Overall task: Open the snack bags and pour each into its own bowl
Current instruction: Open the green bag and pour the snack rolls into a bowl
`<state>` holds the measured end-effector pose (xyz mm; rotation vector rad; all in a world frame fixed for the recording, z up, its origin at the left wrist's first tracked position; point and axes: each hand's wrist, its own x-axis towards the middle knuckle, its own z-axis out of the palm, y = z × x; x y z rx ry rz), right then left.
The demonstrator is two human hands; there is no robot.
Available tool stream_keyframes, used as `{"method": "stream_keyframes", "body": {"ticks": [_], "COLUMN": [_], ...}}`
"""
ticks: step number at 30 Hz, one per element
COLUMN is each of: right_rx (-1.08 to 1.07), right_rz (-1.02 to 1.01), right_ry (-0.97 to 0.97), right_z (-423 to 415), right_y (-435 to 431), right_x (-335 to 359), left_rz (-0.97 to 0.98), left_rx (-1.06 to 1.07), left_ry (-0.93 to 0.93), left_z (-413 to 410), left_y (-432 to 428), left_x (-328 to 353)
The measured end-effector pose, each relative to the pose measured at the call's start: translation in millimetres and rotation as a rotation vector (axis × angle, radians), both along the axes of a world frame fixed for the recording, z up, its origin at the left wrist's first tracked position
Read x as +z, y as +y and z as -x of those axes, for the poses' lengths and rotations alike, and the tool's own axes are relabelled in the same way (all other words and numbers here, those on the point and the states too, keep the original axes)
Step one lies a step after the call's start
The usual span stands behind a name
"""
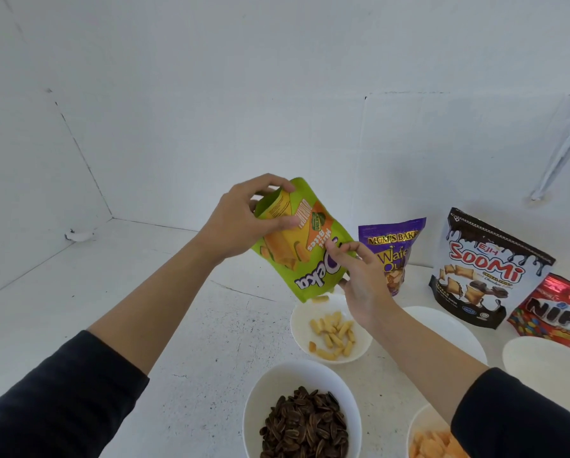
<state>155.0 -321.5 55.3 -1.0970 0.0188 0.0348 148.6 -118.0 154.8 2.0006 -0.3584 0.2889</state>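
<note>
A green Deka snack bag (305,259) hangs upside down above a white bowl (299,328), mouth pointing down. My left hand (244,223) grips its upper end, and my right hand (359,279) holds its lower right edge near the mouth. Yellow wafer sticks (333,333) lie in the bowl, and one stick (320,298) is falling from the bag. Three unopened-looking bags stand at the back right: a purple wafer bag (392,249), a white and brown Soomi bag (485,269) and a red Nips bag (558,312).
A bowl of dark sunflower seeds (305,421) stands in front. A bowl with orange snacks (432,441) sits at the bottom right, partly under my right sleeve. Two more white bowls (449,325) (541,368) stand before the bags. White walls close the back and left.
</note>
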Motion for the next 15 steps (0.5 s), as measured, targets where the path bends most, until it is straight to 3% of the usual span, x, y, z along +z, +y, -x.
{"method": "stream_keyframes", "body": {"ticks": [7, 15], "right_rx": [-0.048, 0.01], "right_rz": [0.053, 0.12], "right_ry": [-0.033, 0.216], "right_z": [-4.2, 4.7], "right_y": [-1.5, -6.6], "right_x": [9.1, -36.5], "left_rz": [-0.046, -0.086], "left_rx": [-0.016, -0.008], "left_ry": [-0.036, 0.095], "left_z": [-4.3, -2.5], "left_y": [-4.9, -9.1], "left_x": [15.5, -41.5]}}
